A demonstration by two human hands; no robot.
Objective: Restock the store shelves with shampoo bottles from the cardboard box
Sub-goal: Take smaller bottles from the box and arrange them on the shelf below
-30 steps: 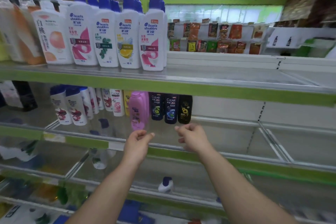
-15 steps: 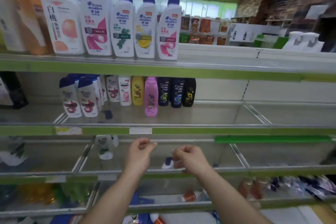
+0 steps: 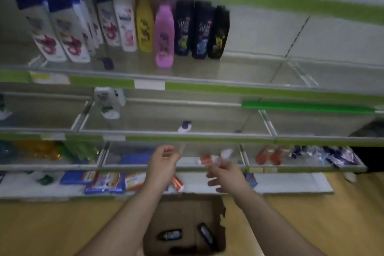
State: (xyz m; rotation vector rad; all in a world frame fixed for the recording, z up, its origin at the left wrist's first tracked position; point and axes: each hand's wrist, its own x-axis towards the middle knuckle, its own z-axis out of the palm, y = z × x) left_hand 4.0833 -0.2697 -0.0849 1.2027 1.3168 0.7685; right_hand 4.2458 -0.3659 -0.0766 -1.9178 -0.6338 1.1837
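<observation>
Head view, left hand and right hand loosely curled, empty, above open cardboard box, shelf edge ahead.

The shelf carries shampoo bottles; the floor, the cardboard box.
</observation>
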